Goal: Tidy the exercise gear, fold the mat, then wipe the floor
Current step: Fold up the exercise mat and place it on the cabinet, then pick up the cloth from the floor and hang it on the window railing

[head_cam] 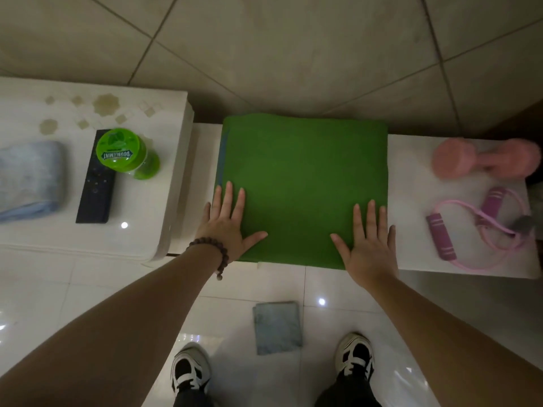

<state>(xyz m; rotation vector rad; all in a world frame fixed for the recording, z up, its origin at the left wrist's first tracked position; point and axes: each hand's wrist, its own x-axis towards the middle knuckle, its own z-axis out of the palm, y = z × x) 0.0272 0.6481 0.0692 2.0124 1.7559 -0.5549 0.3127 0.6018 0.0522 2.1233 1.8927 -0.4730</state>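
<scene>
The green mat (304, 183) lies folded mid-bench (411, 254); left hand (226, 227) and right hand (368, 248) press it flat-fingered. Gear sits at the bench's right end. Floor wiping remains; cloth (277, 327) waits on the floor.

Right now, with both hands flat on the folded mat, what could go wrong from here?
1. The folded mat overhangs the near edge of the bench; once the left hand and right hand lift, it may spring open or slide off.
2. The cloth lies on glossy floor tiles between the shoes; stepping on it could cause a slip.
3. The dumbbell lies on its side near the bench end and might roll.
</scene>
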